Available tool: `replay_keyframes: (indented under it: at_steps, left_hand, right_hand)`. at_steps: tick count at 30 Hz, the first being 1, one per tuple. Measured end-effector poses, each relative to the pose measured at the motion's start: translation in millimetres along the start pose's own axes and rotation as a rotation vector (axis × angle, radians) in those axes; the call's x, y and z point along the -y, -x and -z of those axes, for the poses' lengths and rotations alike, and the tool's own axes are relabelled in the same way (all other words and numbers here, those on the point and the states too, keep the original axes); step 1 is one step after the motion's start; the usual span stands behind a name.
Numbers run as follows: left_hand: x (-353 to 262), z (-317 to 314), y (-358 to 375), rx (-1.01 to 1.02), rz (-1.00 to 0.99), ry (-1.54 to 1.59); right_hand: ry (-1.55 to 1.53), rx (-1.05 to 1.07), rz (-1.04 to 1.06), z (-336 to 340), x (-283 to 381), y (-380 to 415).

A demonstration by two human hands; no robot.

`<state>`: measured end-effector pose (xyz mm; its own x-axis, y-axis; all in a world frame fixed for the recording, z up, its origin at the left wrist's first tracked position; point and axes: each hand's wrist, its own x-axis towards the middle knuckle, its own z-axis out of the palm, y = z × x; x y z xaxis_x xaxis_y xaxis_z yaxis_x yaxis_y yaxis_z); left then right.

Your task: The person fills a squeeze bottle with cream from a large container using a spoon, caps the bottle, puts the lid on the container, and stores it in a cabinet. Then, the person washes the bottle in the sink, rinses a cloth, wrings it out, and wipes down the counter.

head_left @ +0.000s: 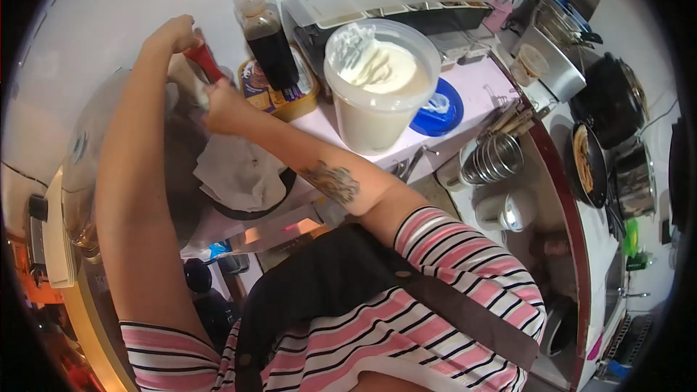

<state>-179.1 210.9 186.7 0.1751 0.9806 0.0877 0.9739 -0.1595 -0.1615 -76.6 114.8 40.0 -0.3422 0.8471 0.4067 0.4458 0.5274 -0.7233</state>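
My left hand (173, 35) is at the far left by the wall, fingers curled over the upper end of a red, elongated thing (206, 59). My right hand (226, 107) is closed at its lower end. A pale part shows between the hands; I cannot make out what kind of thing it is. White paper (243, 174) lies in a dark round container just below my right hand. Beside the hands are a yellow-capped bottle of dark liquid (270, 47) and a yellow-and-purple tub (294, 105).
A large clear bucket of white cream (381, 112) stands right of the bottle, with a blue lid (441, 110) beside it. Behind is a lidded condiment box (385, 3). Metal baskets (494, 160) and a frying pan (587, 163) are at the right.
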Motion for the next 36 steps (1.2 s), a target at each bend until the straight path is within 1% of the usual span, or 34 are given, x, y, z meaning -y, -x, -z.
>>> replay_keyframes:
  at_steps: [1, 2, 3, 4, 5, 6, 7, 8, 9, 10, 11, 12, 14, 15, 16, 17, 18, 20, 21, 22, 23, 24, 25, 26, 27, 28, 30, 31, 33, 34, 35, 36]
  left_hand:
    - [0.2, -3.0, 5.9, -0.04, -0.044, 0.022]
    - [-0.7, -2.9, 8.2, -0.038, -0.055, 0.028]
    - [-1.9, -1.2, 9.1, 0.064, -0.043, 0.024]
    - [-3.7, -0.2, 9.7, 0.164, -0.031, 0.018]
    - [-5.5, -1.0, 12.7, 0.173, -0.002, 0.047]
    - [-5.1, -2.3, 12.1, 0.171, -0.011, 0.049]
    - [-3.2, -4.6, 11.4, 0.145, -0.007, 0.057]
    - [-3.4, -6.2, 11.4, 0.117, 0.001, 0.068]
    - [-5.6, -5.8, 11.7, 0.116, 0.001, 0.074]
    - [-7.6, -3.3, 12.2, 0.096, -0.019, 0.104]
    - [-8.8, 0.0, 12.8, 0.076, -0.038, 0.132]
    - [-11.3, 3.7, 15.8, 0.076, -0.038, 0.129]
    - [-25.8, 10.7, 26.7, -0.145, -0.039, 0.221]
    - [-36.8, 12.0, 39.0, -0.281, -0.099, 0.268]
    - [-50.3, 12.4, 57.6, -0.417, -0.161, 0.315]
    - [-71.2, 14.6, 79.9, -0.37, -0.127, 0.505]
    - [-92.9, 17.7, 103.7, -0.319, -0.091, 0.691]
    - [-123.2, 10.2, 144.0, -0.287, -0.126, 0.638]
    - [-132.4, -1.2, 156.2, -0.208, -0.2, 0.774]
    - [-141.0, -12.7, 166.8, -0.124, -0.27, 0.91]
    - [-152.5, -18.2, 178.8, -0.083, -0.379, 0.931]
    - [-161.7, -22.0, 188.3, -0.044, -0.486, 0.951]
    - [-165.8, -25.2, 194.2, -0.046, -0.483, 0.954]
    - [-168.8, -27.9, 198.8, 0.127, -0.518, 1.023]
    - [-170.8, -30.4, 202.2, 0.302, -0.552, 1.087]
    - [-172.2, -33.3, 205.3, 0.299, -0.554, 1.089]
    - [-174.7, -37.9, 208.9, 0.35, -0.569, 1.198]
    - [-177.1, -38.9, 209.1, 0.349, -0.573, 1.197]
    - [-184.2, -42.7, 212.0, 0.515, -0.384, 1.308]
    - [-190.2, -51.8, 210.1, 0.517, -0.383, 1.305]
    - [-199.3, -67.0, 203.0, 0.225, -0.309, 1.394]
    - [-208.2, -79.9, 195.9, -0.074, -0.228, 1.462]
  right_hand:
    - [0.007, 0.213, 0.049, 28.3, 15.6, 22.9]
    - [-0.03, 0.193, 0.177, 49.3, 24.2, 49.8]
    - [-0.066, 0.172, 0.305, 72.8, 32.1, 78.5]
    - [-0.219, 0.196, 0.273, 103.7, 41.0, 106.1]
    - [-0.372, 0.218, 0.243, 134.3, 44.9, 133.4]
    - [-0.456, 0.118, 0.215, 159.4, 40.9, 157.9]
    - [-0.265, -0.107, 0.444, 179.1, 19.3, 171.9]
    - [-0.287, -0.295, 0.321, 195.6, 4.9, 190.9]
    - [-0.12, -0.53, 0.236, 209.1, -6.8, 203.9]
    - [-0.09, -0.745, 0.152, 216.5, -16.7, 210.7]
    - [0.117, -0.862, 0.172, 226.4, -27.2, 216.4]
    - [0.173, -0.914, 0.122, 230.0, -39.7, 220.2]
    - [0.36, -0.974, 0.035, 235.6, -79.9, 226.6]
    - [0.367, -0.986, 0.025, 235.7, -109.9, 233.0]
    - [0.469, -0.942, -0.244, 234.3, -143.2, 240.3]
    - [0.561, -0.888, -0.513, 231.5, -167.7, 248.6]
    - [0.535, -0.773, -0.671, 228.7, -179.2, 256.4]
    - [0.449, -0.778, -0.736, 226.8, -194.1, 262.2]
    - [0.448, -0.785, -0.742, 226.7, -206.0, 265.2]
    - [0.404, -0.838, -0.74, 228.5, -220.7, 268.1]
    - [0.36, -0.887, -0.736, 231.3, -229.2, 271.7]
    - [0.362, -0.885, -0.736, 237.8, -230.0, 275.4]
    - [0.05, -0.887, -0.775, 247.4, -225.4, 277.5]
    - [-0.262, -0.875, -0.803, 254.8, -220.5, 277.6]
    - [-0.337, -1.043, -0.776, 258.1, -211.3, 276.7]
    - [-0.488, -1.098, -0.791, 263.8, -213.7, 284.1]
    - [-0.606, -1.151, -0.754, 277.3, -203.7, 298.8]
    - [-0.649, -1.132, -0.725, 282.9, -192.2, 304.1]
    - [-0.637, -1.161, -0.728, 283.7, -196.9, 306.6]
    - [-0.629, -1.184, -0.732, 281.8, -202.2, 307.0]
    - [-0.581, -1.197, -0.707, 279.2, -215.2, 308.1]
    - [-0.586, -1.19, -0.706, 275.2, -213.6, 305.1]
